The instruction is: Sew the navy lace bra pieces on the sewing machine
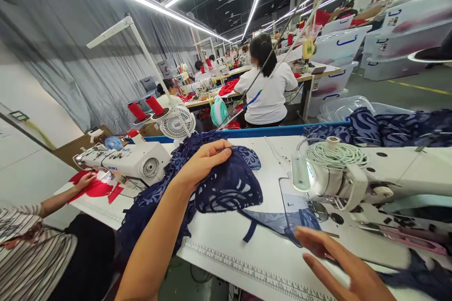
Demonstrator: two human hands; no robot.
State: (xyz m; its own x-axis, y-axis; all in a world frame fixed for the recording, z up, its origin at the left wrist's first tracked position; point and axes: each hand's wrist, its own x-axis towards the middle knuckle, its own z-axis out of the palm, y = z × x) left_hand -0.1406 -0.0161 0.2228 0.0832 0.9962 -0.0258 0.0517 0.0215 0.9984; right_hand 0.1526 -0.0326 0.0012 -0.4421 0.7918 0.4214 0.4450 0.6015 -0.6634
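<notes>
My left hand pinches the upper edge of a navy lace bra cup, thumb over the top, and the piece hangs above the white table. Apart from the cloth, my right hand has its fingers spread, near the table's front edge. Between my hands lies a sheer navy fabric piece with a short strap end, its right part under the head of the sewing machine. A large heap of navy lace pieces lies by my left forearm and hangs over the table edge.
Scissors with pink handles lie below the machine arm. A printed ruler runs along the front edge. To the left, a co-worker's hand rests on red fabric by another sewing machine. Navy bundles stand behind my machine.
</notes>
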